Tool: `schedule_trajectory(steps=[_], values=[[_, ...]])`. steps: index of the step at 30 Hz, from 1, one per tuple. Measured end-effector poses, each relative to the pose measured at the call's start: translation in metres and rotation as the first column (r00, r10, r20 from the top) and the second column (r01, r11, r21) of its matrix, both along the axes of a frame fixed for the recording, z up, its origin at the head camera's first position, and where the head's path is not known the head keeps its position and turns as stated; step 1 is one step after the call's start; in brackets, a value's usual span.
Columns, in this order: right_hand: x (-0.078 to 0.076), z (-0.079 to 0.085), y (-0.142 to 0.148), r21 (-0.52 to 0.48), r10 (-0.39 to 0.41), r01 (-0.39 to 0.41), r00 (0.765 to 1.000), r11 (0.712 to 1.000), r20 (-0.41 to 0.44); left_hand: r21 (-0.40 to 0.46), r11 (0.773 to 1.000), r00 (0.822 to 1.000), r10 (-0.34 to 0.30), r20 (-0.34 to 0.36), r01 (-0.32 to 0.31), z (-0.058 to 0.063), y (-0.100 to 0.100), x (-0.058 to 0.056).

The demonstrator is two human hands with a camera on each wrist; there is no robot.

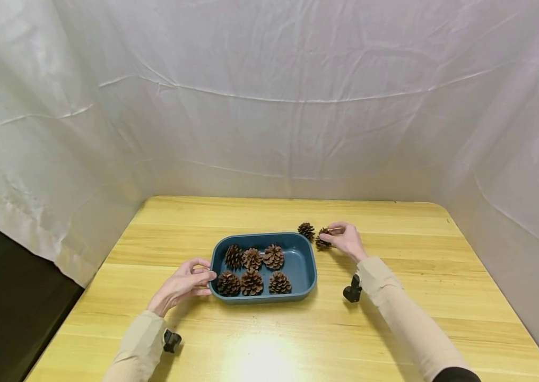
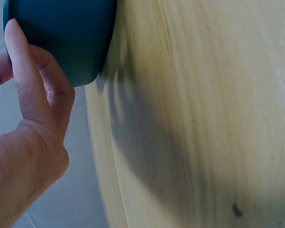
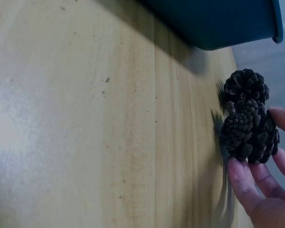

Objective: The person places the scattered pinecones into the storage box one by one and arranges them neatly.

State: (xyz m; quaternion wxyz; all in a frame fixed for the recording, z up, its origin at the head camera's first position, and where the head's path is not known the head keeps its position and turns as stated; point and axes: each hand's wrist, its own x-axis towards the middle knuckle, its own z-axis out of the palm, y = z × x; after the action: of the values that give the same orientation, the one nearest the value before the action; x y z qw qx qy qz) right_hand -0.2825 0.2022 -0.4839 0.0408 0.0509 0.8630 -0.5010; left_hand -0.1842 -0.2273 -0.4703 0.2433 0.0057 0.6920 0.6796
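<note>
A blue rectangular tray [image 1: 304, 268] on the table has several brown pine cones [image 1: 252, 282] in two rows, its right end bare. My left hand [image 1: 184, 282] grips the tray's left end, thumb at the rim and fingers along the outer wall; the tray's side [image 2: 66, 42] shows in the left wrist view. To the right of the tray, my right hand [image 1: 346, 241] pinches a pine cone [image 3: 251, 133] between thumb and fingertips. Another pine cone [image 1: 305, 230] lies just beyond the tray's back right corner, close to the held one.
The light wooden table [image 1: 393, 318] has a white cloth [image 1: 293, 132] hanging behind it and at both sides. A black surface [image 1: 7, 286] lies off the table's left edge. Each wrist carries a small black camera [image 1: 353, 289].
</note>
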Motion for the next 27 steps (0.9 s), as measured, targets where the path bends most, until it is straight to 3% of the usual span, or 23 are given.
schedule_trajectory(steps=[8,21,27], values=[[0.002,0.005,0.001,-0.010,0.027,-0.027,0.999,1.000,-0.032,0.000,1.000,1.000,0.001,-0.002,-0.001,0.000,0.000,0.000],[0.003,0.019,-0.002,-0.150,0.050,-0.048,0.999,0.988,0.009,0.001,1.000,1.000,0.002,-0.001,-0.002,0.000,0.000,0.000],[0.002,0.022,-0.004,-0.147,0.065,-0.069,0.997,0.987,-0.032,0.003,1.000,1.000,0.001,0.001,-0.001,0.000,0.000,0.000]])
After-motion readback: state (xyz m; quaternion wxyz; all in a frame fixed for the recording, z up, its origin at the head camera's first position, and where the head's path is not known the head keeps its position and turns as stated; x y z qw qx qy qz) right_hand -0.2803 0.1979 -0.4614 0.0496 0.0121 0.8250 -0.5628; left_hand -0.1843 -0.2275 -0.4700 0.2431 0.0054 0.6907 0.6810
